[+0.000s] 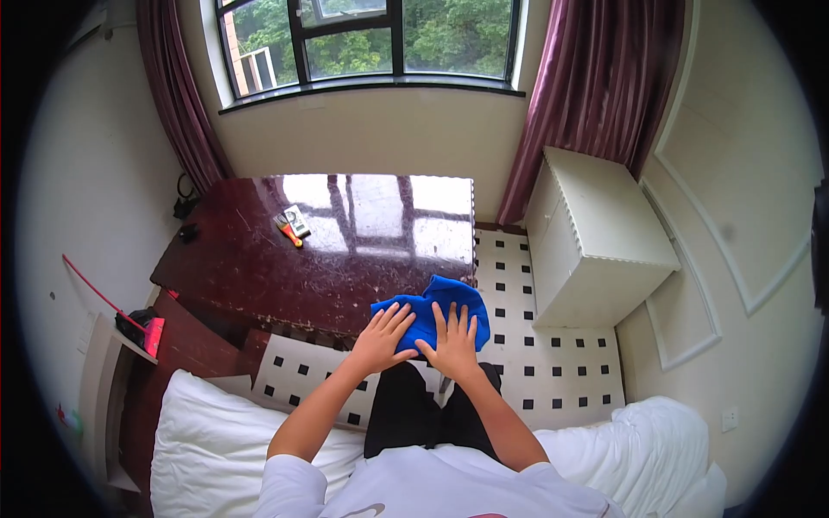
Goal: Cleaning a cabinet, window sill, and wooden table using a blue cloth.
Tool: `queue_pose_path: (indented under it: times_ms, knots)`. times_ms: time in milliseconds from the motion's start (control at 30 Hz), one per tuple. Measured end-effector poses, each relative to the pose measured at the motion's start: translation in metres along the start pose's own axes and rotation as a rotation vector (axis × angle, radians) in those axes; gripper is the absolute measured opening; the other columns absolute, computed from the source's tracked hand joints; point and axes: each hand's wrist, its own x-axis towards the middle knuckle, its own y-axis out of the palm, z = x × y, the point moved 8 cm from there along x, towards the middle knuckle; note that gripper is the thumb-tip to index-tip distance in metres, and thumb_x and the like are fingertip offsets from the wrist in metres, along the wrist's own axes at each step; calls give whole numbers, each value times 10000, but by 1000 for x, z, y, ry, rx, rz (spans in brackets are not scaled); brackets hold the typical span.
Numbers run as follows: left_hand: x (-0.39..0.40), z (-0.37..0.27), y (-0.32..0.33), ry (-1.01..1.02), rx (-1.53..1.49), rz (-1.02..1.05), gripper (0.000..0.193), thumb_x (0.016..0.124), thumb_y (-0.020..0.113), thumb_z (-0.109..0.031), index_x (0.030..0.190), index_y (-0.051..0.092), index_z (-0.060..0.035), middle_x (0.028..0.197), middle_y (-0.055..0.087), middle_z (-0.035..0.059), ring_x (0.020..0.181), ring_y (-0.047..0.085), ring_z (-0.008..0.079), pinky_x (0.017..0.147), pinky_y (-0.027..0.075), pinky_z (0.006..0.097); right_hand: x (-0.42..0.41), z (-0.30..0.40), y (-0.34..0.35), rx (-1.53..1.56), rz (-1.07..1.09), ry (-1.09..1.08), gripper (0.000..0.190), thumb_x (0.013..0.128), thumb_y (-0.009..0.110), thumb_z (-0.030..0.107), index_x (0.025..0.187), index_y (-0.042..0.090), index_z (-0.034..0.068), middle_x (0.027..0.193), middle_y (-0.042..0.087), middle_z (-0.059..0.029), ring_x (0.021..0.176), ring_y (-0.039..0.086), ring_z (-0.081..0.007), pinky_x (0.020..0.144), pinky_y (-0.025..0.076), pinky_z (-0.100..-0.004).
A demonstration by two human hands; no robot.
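Note:
A blue cloth (453, 289) lies spread over the near right corner of a glossy dark-red wooden table (311, 275), with part of it past the table's edge. Flat on the cloth's left part rests my left hand (383, 338), fingers extended and slightly apart. My right hand (456, 344) presses on its middle and right part, palm down with the fingers spread. The thumbs point towards each other, a small gap between them. Neither hand grips the cloth. Farther left on the table are a brush with an orange and yellow handle (290, 233) and a small white device (297, 221) beside it.
Right of the table stands a white cabinet (615, 213). A bed with a white quilt (220, 427) is behind and beside my body. At the left, a pink tool with a long handle (153, 337) leans by a black bag (133, 324). Purple curtains (583, 84) flank the window.

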Motion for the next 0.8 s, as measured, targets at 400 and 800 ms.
queue_pose_path:
  times_ms: [400, 800]
  knots:
    - [-10, -20, -2, 47, 2, -115, 660, 790, 725, -234, 1395, 506, -89, 1494, 431, 144, 1406, 363, 348, 1146, 311, 464, -42, -45, -46, 195, -57, -193, 618, 742, 654, -32, 1286, 629, 262, 1428, 508, -135, 1278, 494, -409, 996, 466, -459]
    - [25, 7, -74, -90, -467, 300, 469, 915, 452, -159, 1365, 542, -65, 1424, 524, 139, 1369, 438, 302, 1137, 339, 383, 26, -38, -96, 436, 483, -93, 453, 945, 555, 71, 1379, 536, 202, 1151, 659, -198, 951, 661, -335, 872, 496, -398]
